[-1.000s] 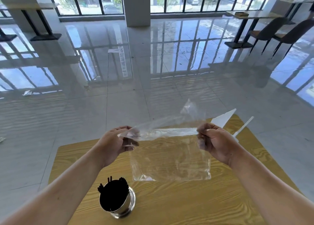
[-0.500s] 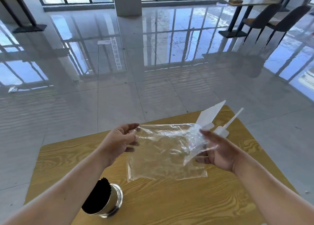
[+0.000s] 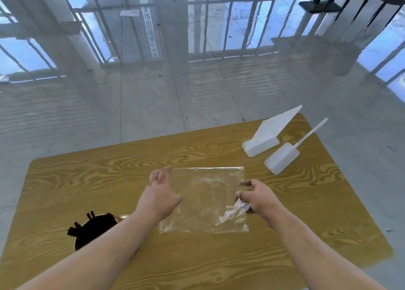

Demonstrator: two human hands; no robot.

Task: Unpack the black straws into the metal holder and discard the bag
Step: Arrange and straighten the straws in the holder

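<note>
The clear plastic bag (image 3: 206,197) lies flat and empty on the wooden table (image 3: 87,180). My left hand (image 3: 158,193) rests on the bag's left edge with its fingers spread. My right hand (image 3: 256,196) is closed on a crumpled flap at the bag's right side. The black straws (image 3: 92,226) stand in the metal holder at the near left; my left forearm covers most of the holder, so only the straw tops show.
A white dustpan (image 3: 269,134) and a white brush (image 3: 285,158) with a thin handle lie at the table's far right corner. Glossy tiled floor surrounds the table. Dark chairs and a table base stand at the far top right.
The bag came down from mid-air to lie flat on the table. My right hand shifted to its right flap, and my left hand went from pinching to pressing. The view tilted downward.
</note>
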